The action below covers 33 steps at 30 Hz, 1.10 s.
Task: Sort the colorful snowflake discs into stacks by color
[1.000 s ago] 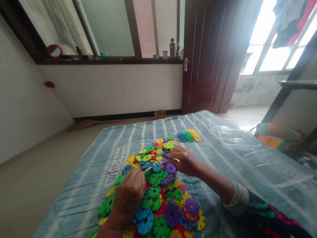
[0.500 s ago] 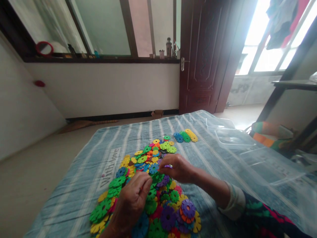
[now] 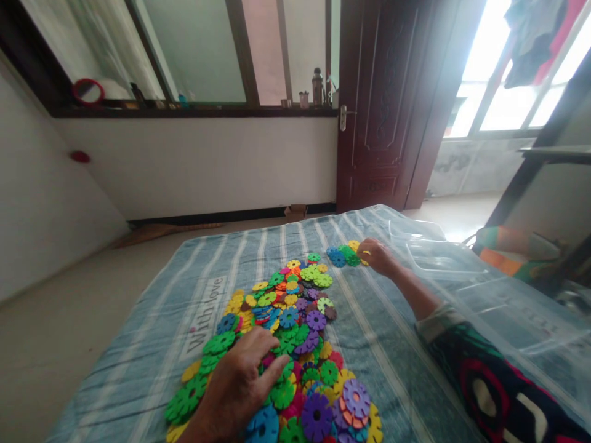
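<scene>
A heap of flower-shaped plastic discs in many colours (image 3: 316, 415) lies on the blue striped bed cover (image 3: 152, 344). Over the heap's left side rests my left hand (image 3: 244, 375), thumb and fingers apart, nothing held. My right hand (image 3: 376, 255) is at the yellow discs (image 3: 354, 244), the rightmost of three short rows; its fingers are bent together and whatever they hold is too small to make out. Beside it are the green row (image 3: 348, 255) and the blue row (image 3: 335, 256).
Clear plastic containers (image 3: 446, 257) and a large clear lid or tray (image 3: 517, 314) lie on the right of the cover. Beyond the bed are a dark red door (image 3: 383, 111), a small cardboard box (image 3: 295, 213) and a sill with a flask (image 3: 317, 89).
My right hand has moved from above the heap, forward and right, to the yellow row. My left hand has opened, its thumb now apart from the fingers.
</scene>
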Motion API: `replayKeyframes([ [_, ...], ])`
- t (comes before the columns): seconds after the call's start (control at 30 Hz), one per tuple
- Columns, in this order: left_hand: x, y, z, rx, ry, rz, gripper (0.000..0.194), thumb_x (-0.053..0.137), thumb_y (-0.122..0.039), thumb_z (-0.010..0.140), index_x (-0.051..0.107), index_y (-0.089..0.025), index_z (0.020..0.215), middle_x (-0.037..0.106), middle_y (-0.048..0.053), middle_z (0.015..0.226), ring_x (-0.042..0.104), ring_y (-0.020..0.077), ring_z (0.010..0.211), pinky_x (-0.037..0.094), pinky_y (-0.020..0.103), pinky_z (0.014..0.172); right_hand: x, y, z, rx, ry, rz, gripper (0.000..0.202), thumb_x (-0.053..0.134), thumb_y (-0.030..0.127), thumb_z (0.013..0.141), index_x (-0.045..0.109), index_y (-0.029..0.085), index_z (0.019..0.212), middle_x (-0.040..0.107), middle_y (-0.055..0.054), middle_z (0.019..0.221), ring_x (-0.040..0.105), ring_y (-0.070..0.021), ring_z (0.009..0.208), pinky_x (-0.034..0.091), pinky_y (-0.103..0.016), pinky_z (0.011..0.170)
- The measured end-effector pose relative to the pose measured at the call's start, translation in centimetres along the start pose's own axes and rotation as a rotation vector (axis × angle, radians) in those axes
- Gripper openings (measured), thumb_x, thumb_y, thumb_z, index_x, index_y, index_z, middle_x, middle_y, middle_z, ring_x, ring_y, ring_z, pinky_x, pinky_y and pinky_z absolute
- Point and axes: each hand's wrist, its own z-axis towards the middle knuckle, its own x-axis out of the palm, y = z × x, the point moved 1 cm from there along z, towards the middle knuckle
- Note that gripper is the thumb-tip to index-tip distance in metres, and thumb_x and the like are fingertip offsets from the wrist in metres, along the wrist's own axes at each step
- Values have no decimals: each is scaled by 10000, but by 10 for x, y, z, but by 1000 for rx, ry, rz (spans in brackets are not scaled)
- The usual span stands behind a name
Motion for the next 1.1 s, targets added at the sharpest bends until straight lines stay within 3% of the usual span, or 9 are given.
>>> replayKeyframes([
  [0.4,6,5,-3,-4,-25,30,148,581,-343,813,626,-203,793,647,23,776,631,158,733,502,252,657,12,-10,-3,113,-36,-101,136,548,179,808,684,182,806,622,-61,887,541,-191,886,401,-290,783],
  [0.53,3,5,-1,4,-22,26,133,583,-334,810,625,-211,783,636,7,743,630,147,700,493,237,630,14,-5,-9,46,-40,-122,153,622,185,775,678,199,917,614,-68,966,527,-214,962,409,-323,832],
  [0.73,6,7,-2,16,-27,36,124,582,-321,812,607,-209,766,619,2,722,618,142,675,478,238,613,20,1,-11,-91,26,-166,219,715,215,712,674,227,927,579,-53,1006,493,-224,1047,395,-356,905],
  [1.1,6,6,-2,2,11,49,154,560,-313,823,577,-208,712,601,-7,684,593,126,638,452,223,592,24,0,-7,-34,29,-156,134,717,208,717,674,210,844,587,-55,1003,493,-222,1052,400,-346,891],
])
